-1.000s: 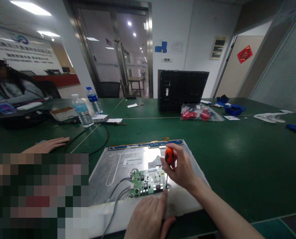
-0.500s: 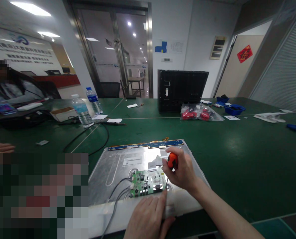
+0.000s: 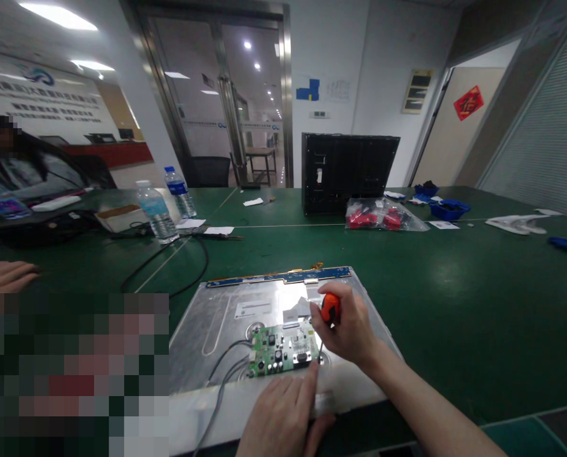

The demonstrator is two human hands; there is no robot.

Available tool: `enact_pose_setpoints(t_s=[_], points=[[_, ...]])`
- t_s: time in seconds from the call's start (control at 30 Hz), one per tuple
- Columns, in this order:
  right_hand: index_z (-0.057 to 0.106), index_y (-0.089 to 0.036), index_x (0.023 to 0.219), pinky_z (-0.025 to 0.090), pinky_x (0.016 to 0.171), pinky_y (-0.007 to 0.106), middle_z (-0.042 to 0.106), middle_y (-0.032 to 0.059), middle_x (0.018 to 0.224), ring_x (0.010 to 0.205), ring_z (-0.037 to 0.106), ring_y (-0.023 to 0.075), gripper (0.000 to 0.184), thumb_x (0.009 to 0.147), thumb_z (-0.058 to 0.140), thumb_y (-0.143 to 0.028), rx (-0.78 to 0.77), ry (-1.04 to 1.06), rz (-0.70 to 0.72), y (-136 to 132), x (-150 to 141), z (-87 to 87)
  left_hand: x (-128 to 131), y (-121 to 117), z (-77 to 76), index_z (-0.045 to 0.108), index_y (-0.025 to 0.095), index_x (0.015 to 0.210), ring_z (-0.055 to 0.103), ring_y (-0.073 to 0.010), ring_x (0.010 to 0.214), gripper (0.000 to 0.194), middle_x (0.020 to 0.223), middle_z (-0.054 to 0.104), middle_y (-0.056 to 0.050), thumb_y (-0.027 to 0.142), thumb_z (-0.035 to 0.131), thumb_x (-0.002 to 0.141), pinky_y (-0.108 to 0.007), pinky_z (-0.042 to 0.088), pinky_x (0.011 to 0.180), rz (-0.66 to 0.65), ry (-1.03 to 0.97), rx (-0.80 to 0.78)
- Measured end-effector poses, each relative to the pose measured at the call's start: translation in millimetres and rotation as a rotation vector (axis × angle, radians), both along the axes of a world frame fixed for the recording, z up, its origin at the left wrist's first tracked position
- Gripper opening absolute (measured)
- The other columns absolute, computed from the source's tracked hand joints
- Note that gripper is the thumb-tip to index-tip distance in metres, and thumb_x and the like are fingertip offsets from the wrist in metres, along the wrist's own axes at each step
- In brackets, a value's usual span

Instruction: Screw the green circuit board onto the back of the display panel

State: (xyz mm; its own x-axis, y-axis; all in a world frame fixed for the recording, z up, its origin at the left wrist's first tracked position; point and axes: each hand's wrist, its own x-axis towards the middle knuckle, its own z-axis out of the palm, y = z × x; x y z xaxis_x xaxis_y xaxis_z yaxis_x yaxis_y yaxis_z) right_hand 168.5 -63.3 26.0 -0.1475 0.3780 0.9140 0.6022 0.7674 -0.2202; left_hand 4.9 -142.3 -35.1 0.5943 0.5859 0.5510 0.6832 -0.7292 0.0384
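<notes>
My right hand (image 3: 352, 324) is wrapped round the orange and black handle of a screwdriver (image 3: 331, 309). Its thin shaft points down to the lower right corner of a green circuit board (image 3: 283, 348). That board lies on the metal back of a flat display panel (image 3: 207, 324), with dark cables (image 3: 230, 374) running off its left side. My left hand (image 3: 283, 412) rests on the panel's near edge, below the board. Its index finger reaches up to the same corner, close to the screwdriver's tip, and its thumb is apart. Whether a screw sits under the tip is too small to tell.
A black monitor housing (image 3: 350, 171) stands at the back, with a plastic bag of red items (image 3: 383, 216) before it. Water bottles (image 3: 155, 212) and a black cable (image 3: 207, 260) are to the left. At the left edge lies another person's hand (image 3: 4, 282). Blue trays (image 3: 449, 209) sit back right.
The other person's hand at the left edge has come slightly farther into view. My own hands and the screwdriver have barely moved.
</notes>
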Motion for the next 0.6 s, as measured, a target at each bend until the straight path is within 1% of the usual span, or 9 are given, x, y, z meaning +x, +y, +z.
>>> enact_pose_setpoints(t_s=[0.2, 0.33, 0.4, 0.47, 0.53, 0.6], points=[[0.042, -0.022, 0.109, 0.036, 0.044, 0.018, 0.055, -0.0051, 0.067, 0.044, 0.044, 0.0083, 0.019, 0.092, 0.049, -0.022, 0.012, 0.007, 0.025, 0.2, -1.0, -0.5, 1.3, 1.5, -2.2, 0.051, 0.010, 0.125, 0.072, -0.0196, 0.068, 0.044, 0.083, 0.074, -0.008, 0.040, 0.025, 0.106, -0.029, 0.056, 0.063, 0.001, -0.005, 0.009], [0.042, -0.022, 0.109, 0.035, 0.044, 0.019, 0.052, -0.0064, 0.064, 0.044, 0.044, 0.0086, 0.019, 0.092, 0.049, -0.023, -0.011, -0.001, 0.055, -1.0, -1.1, 0.2, 1.0, 0.9, -0.8, 0.052, 0.009, 0.124, 0.072, -0.0203, 0.067, 0.044, 0.082, 0.074, -0.008, 0.039, 0.025, 0.105, -0.030, 0.056, 0.062, 0.005, 0.011, 0.015], [0.042, -0.021, 0.112, 0.034, 0.044, 0.019, 0.050, -0.0073, 0.062, 0.044, 0.044, 0.0090, 0.023, 0.091, 0.051, -0.025, -0.033, -0.022, 0.098, -2.2, -0.1, 1.2, 0.9, 0.5, 0.0, 0.052, 0.009, 0.123, 0.072, -0.0205, 0.067, 0.043, 0.082, 0.074, -0.008, 0.038, 0.026, 0.105, -0.030, 0.056, 0.062, -0.001, 0.009, 0.023], [0.042, -0.020, 0.118, 0.036, 0.045, 0.021, 0.051, -0.0066, 0.063, 0.046, 0.046, 0.0102, 0.030, 0.089, 0.049, -0.025, -0.065, -0.042, 0.161, -3.7, 1.3, 2.9, 1.0, 0.2, -0.2, 0.053, 0.010, 0.122, 0.072, -0.0206, 0.068, 0.041, 0.082, 0.074, -0.008, 0.037, 0.026, 0.105, -0.031, 0.057, 0.062, -0.008, 0.010, 0.024], [0.041, -0.019, 0.123, 0.040, 0.047, 0.023, 0.053, -0.0045, 0.066, 0.049, 0.050, 0.0118, 0.037, 0.087, 0.046, -0.023, -0.097, -0.050, 0.215, -5.2, 2.5, 4.4, 1.0, 0.1, -1.7, 0.053, 0.010, 0.121, 0.072, -0.0207, 0.068, 0.041, 0.082, 0.074, -0.009, 0.036, 0.026, 0.105, -0.031, 0.057, 0.063, -0.006, 0.007, 0.024], [0.040, -0.018, 0.126, 0.041, 0.048, 0.023, 0.055, -0.0036, 0.068, 0.051, 0.052, 0.0123, 0.042, 0.084, 0.044, -0.019, -0.112, -0.042, 0.229, -6.0, 2.9, 4.9, 0.9, 0.0, -4.1, 0.053, 0.009, 0.121, 0.072, -0.0213, 0.069, 0.041, 0.084, 0.074, -0.010, 0.037, 0.026, 0.105, -0.031, 0.057, 0.063, -0.003, 0.006, 0.021]])
